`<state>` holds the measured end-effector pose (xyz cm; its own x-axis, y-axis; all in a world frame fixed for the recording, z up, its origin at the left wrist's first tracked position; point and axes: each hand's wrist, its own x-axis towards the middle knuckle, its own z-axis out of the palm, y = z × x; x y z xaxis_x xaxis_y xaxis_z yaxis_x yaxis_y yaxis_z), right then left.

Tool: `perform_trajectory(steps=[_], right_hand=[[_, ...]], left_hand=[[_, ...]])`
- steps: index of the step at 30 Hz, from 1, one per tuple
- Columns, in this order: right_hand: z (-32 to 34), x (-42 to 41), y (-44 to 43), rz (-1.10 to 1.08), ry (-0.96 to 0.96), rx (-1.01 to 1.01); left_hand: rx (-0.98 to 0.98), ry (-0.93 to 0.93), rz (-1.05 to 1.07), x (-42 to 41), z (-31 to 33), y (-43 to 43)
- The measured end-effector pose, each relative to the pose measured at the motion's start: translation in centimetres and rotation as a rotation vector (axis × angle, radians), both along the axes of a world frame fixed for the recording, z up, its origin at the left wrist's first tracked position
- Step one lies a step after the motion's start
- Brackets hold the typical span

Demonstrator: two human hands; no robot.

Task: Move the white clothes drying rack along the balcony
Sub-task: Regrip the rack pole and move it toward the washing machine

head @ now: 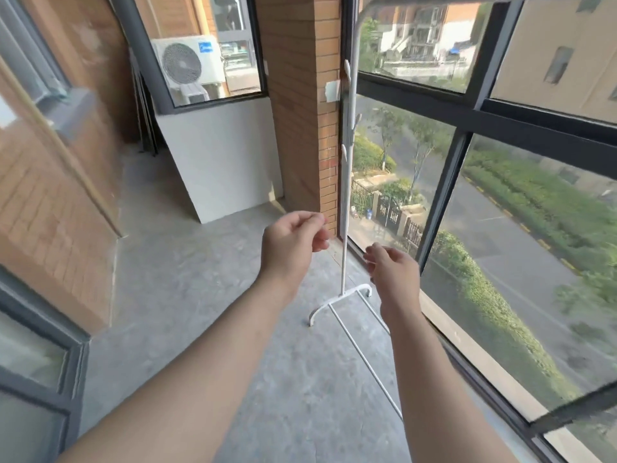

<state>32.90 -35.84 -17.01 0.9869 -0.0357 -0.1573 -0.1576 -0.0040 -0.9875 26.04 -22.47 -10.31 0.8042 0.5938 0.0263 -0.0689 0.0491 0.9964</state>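
Observation:
The white clothes drying rack (347, 182) stands on the grey balcony floor beside the window. Its thin upright post carries small pegs, a top bar runs off to the upper right, and its curved foot (337, 300) rests on the floor with two thin rails running toward me. My left hand (293, 243) hovers just left of the post, fingers loosely curled, holding nothing. On the other side of the post, my right hand (392, 269) also has its fingers apart and empty. Neither hand touches the rack.
A brick pillar (300, 105) stands right behind the rack. A white board (220, 162) leans against the far low wall under a window with an air-conditioner unit (185, 63). Large dark-framed windows (467, 128) run along the right. A brick wall lines the left.

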Motion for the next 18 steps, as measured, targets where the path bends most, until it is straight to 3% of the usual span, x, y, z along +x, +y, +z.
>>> perform_trajectory(steps=[5, 18], right_hand=[[0.9, 5.9, 6.3, -0.020, -0.025, -0.025], [2.1, 26.2, 21.6, -0.297, -0.092, -0.045]], left_hand=[[-0.056, 0.042, -0.021, 6.1, -0.8, 6.4], [-0.059, 0.090, -0.357, 30.2, -0.9, 23.9]])
